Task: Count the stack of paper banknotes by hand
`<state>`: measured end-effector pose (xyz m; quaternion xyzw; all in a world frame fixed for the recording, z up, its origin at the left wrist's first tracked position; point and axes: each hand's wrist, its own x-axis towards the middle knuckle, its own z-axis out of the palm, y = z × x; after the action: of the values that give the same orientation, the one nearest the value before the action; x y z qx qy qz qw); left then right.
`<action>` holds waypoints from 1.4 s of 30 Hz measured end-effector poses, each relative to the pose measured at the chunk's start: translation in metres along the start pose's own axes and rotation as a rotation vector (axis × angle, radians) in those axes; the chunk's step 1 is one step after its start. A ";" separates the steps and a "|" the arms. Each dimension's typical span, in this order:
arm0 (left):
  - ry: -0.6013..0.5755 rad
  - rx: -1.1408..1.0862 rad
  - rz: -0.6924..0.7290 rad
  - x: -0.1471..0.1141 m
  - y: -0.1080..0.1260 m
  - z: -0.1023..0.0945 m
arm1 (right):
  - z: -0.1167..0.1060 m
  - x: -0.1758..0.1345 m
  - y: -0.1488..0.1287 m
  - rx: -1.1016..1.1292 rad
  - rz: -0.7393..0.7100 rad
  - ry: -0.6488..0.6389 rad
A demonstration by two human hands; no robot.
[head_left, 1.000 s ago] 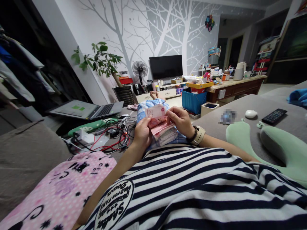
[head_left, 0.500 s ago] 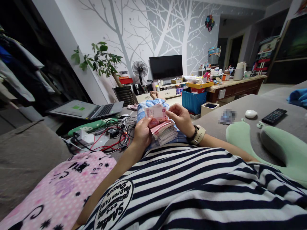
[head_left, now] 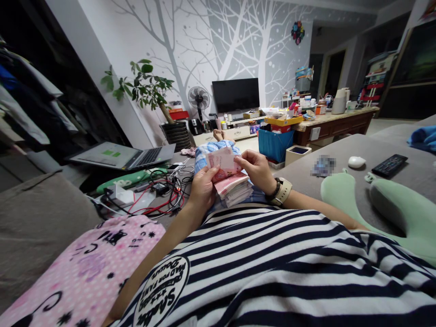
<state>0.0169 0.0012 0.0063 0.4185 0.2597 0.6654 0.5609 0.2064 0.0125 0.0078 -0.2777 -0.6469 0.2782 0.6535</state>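
Several pink-red banknotes (head_left: pixel 221 162) are gripped at their left edge by my left hand (head_left: pixel 202 185), its thumb lying on top. My right hand (head_left: pixel 255 170) pinches the upper right part of a note between thumb and fingertips. Just below the held notes, a thick stack of banknotes (head_left: pixel 235 192) rests on my lap, pink on top with pale edges showing along its side. Blue checked cloth (head_left: pixel 204 151) covers my legs beneath the stack. A pale watch (head_left: pixel 284 191) and a dark bracelet circle my right wrist.
Left of me, a laptop (head_left: pixel 126 155) stands beside tangled cables (head_left: pixel 170 193) and a pink blanket (head_left: pixel 88 263). To the right lie a green neck pillow (head_left: pixel 402 209), a remote control (head_left: pixel 389 166) and a white mouse (head_left: pixel 356 162). A blue bin (head_left: pixel 276 144) stands ahead near a cluttered table.
The note pinched by my right hand has bent over, showing more of its pale face. My right hand has shifted only slightly; the stack stays in place.
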 end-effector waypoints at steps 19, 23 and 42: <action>0.115 -0.038 0.013 0.000 0.002 0.007 | 0.001 -0.002 -0.004 0.035 -0.083 -0.009; 0.123 -0.026 0.022 -0.004 0.004 0.008 | 0.002 -0.002 -0.005 0.049 -0.083 -0.015; 0.013 -0.023 0.036 -0.005 0.006 0.013 | 0.003 -0.003 -0.003 0.121 -0.102 -0.020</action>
<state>0.0255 -0.0065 0.0164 0.4121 0.2479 0.6813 0.5519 0.2038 0.0083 0.0078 -0.2016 -0.6487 0.2860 0.6758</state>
